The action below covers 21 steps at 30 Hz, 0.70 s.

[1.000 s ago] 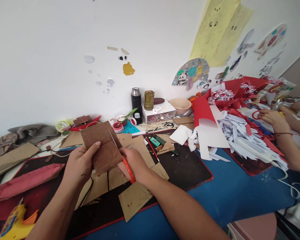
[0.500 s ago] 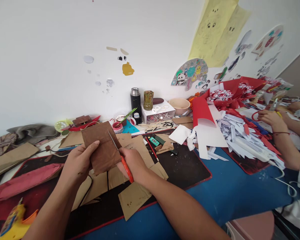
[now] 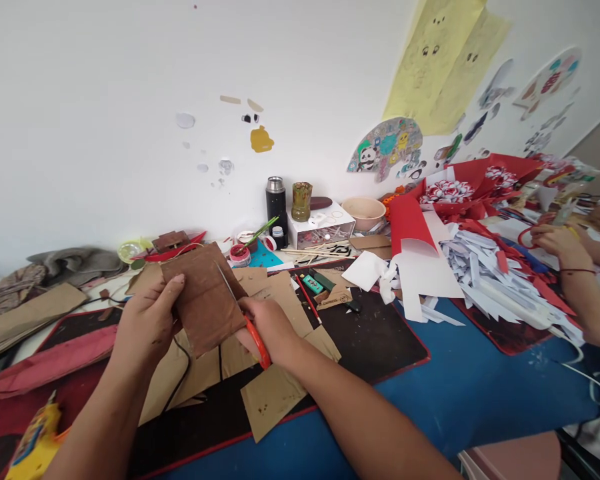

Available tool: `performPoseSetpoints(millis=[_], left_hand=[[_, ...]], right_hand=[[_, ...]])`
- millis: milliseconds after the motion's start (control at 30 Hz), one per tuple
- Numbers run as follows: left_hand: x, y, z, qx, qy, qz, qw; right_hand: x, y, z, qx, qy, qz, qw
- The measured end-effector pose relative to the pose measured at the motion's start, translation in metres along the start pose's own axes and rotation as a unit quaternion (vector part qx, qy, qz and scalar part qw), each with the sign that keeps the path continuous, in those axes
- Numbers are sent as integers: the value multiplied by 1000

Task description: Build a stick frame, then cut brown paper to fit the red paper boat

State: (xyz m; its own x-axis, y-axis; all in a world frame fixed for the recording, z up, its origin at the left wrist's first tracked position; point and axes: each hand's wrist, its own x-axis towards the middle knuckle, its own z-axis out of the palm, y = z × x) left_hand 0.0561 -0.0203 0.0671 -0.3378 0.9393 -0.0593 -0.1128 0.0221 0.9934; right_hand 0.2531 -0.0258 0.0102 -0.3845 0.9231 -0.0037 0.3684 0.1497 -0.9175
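A brown-painted piece of cardboard [image 3: 205, 303] is raised above the dark mat. My left hand [image 3: 153, 313] grips its left edge, thumb on the face and fingers behind. In my right hand [image 3: 270, 327] are red-handled scissors [image 3: 257, 340]. Their blade lies across the right part of the brown piece, running up and left from my fingers. Whether the second blade is behind the piece I cannot tell. Cut pieces of bare cardboard [image 3: 273, 393] lie on the mat under both hands.
A yellow glue gun [image 3: 40, 437] lies at lower left, near a pink strip [image 3: 45, 367]. A red pencil [image 3: 307, 298] and a green box [image 3: 311, 285] are on the mat [image 3: 380, 340]. Behind stands a black flask [image 3: 276, 203]. At right, another person's hand [image 3: 555, 240] works beside paper strips [image 3: 495, 273].
The view has shifted slightly, so the background sits a little further right. My left hand has moved slightly left and down on the brown piece. Both hands keep their holds.
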Motion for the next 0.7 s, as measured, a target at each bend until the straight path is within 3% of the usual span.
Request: performPoseSetpoints(millis=[300,500,700], left_hand=[[5,-3,-14,65,-43,22,997],[0,-4,-8,89,-40,14,995],[-1,-10,-2,113,-38,11,993]], right_hand=[[-6,-10,-9,-68,15,-87,994],[-4,-2,-5,11,-16,-21,1000],[-2,-1,-5,-16,-2,4,1000]])
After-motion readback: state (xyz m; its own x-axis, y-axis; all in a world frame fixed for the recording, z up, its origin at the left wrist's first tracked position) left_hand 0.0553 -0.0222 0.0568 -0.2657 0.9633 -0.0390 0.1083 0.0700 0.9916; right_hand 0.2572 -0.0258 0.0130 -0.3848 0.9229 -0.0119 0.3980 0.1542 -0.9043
